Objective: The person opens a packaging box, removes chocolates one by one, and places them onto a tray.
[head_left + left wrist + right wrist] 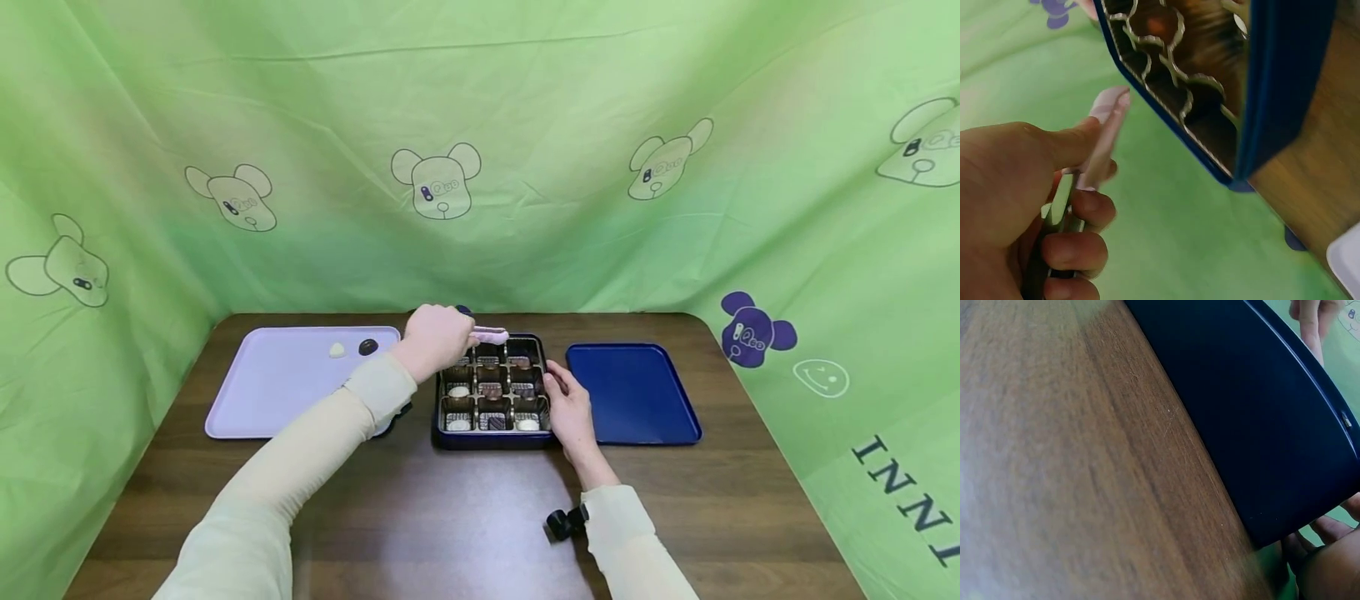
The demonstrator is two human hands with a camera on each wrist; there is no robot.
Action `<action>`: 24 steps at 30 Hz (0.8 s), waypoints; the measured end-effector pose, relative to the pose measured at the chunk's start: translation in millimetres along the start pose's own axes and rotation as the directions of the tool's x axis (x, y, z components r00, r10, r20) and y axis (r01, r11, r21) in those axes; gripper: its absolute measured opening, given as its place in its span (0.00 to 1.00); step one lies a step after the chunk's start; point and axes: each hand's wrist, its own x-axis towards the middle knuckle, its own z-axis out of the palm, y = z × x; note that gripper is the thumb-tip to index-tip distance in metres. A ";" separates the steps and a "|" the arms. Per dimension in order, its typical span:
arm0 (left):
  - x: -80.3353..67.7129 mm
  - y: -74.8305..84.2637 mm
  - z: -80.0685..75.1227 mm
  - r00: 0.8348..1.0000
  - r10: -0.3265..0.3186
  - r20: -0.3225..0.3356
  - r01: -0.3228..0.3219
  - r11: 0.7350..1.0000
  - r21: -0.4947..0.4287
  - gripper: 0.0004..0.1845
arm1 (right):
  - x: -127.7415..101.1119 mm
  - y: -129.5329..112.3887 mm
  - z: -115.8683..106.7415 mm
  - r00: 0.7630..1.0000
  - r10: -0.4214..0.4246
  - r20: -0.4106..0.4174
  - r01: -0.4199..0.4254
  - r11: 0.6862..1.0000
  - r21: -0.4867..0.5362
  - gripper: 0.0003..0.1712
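Navy box (491, 443), divided into nine compartments, stands on the desk (465, 533) between the hands; the left hand (435, 337) is closed round the tongs (491, 335), whose pale pink tips project to its right above the box's back row; contact between tips and contents cannot be told. Chocolates (458, 392) sit in the box, nearer the person than the left hand; the front row shows white, dark striped and white. Right hand (572, 417) touches the box's right wall, thumb at the rim; whether it grips cannot be told. Tray (285, 392), lilac, lies left of the left hand, partly behind that forearm; it bears a white piece (337, 350) and, nearer the hand, a dark piece (367, 347); the blue lid (637, 396) lies flat just right of the right hand; green cloth (442, 83) hangs beyond both hands.
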 end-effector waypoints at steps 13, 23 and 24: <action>21.5 36.8 -2.6 0.993 0.089 0.074 -0.094 0.993 0.070 0.21 | 0.8 0.9 0.0 1.000 -0.014 0.002 0.014 1.000 -0.001 0.23; 28.6 46.1 -4.2 0.989 0.094 0.117 -0.109 0.986 0.124 0.21 | 0.4 -0.9 1.1 1.000 -0.005 -0.017 0.004 1.000 -0.008 0.23; 29.4 46.8 -4.3 0.988 0.090 0.124 -0.105 0.987 0.121 0.22 | 0.3 -0.7 1.3 1.000 -0.004 -0.021 0.003 1.000 -0.008 0.23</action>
